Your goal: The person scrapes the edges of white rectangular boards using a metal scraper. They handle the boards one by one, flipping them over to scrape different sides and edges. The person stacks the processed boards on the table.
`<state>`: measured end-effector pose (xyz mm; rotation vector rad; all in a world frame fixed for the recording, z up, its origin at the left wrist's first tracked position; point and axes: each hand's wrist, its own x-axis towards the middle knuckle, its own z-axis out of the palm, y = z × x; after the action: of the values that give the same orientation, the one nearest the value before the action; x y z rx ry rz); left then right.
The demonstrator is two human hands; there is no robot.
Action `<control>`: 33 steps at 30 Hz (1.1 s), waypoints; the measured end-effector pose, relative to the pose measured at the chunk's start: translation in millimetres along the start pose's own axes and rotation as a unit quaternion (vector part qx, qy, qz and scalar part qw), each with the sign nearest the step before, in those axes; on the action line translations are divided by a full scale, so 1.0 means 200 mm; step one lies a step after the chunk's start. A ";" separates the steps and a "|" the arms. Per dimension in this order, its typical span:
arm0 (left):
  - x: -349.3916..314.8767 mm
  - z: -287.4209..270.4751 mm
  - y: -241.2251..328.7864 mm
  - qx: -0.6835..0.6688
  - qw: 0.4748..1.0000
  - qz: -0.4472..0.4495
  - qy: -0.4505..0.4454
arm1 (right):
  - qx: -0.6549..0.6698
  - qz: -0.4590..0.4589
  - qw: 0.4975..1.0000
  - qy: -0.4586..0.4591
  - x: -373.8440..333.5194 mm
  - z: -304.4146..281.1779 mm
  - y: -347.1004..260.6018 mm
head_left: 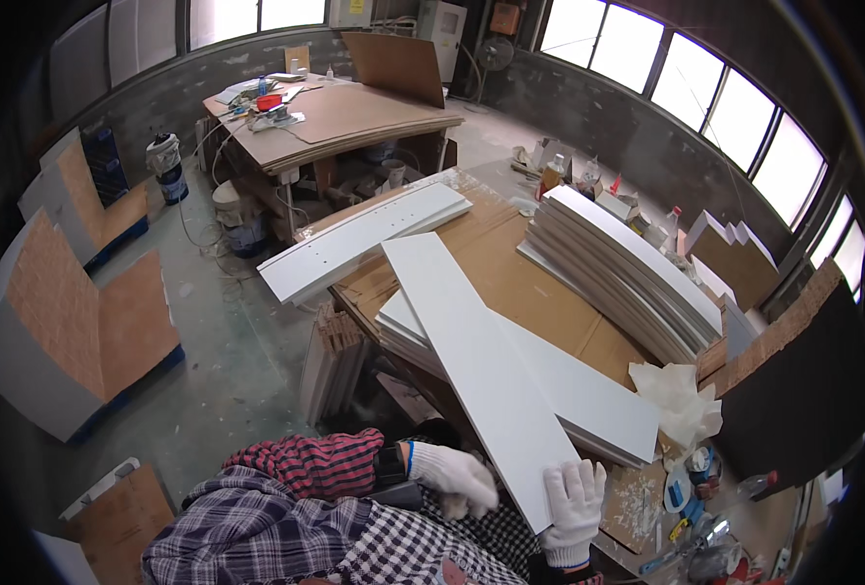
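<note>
A long white board lies aslant over other white boards, its near end by my body. My right hand, in a white knit glove, rests on that near end with its fingers stretched out flat. Left of the board, close to my checked clothing, my left hand is gloved too. Its fingers curl downward around something pale that I cannot make out. Beneath the slanted board, a short stack of white boards points to the lower right.
White boards with small holes overhang the worktable's left edge. A taller stack of white boards stands at its right. Crumpled paper and cluttered tools lie at lower right. Another table stands behind; panels stand left.
</note>
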<state>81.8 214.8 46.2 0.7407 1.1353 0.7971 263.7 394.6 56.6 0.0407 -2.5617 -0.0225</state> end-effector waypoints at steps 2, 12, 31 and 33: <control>-0.12 -0.02 0.11 0.298 0.953 -0.046 -0.005 | 0.012 0.008 1.000 0.011 0.03 -0.02 -0.02; -0.17 -0.78 0.33 0.709 0.611 0.086 0.342 | 0.033 0.011 0.999 -0.025 -0.01 -0.06 -0.03; -0.68 -0.57 -0.20 -0.082 0.860 0.243 0.441 | 0.235 0.238 0.941 0.049 -0.25 -0.07 0.13; -0.55 -0.43 -0.29 -0.115 0.891 0.214 0.383 | 0.644 0.465 0.605 0.055 -0.09 -0.14 0.00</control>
<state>-15.6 100.0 27.9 0.4757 1.5548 1.6658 293.8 395.8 70.0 -0.6979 -1.5946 2.0630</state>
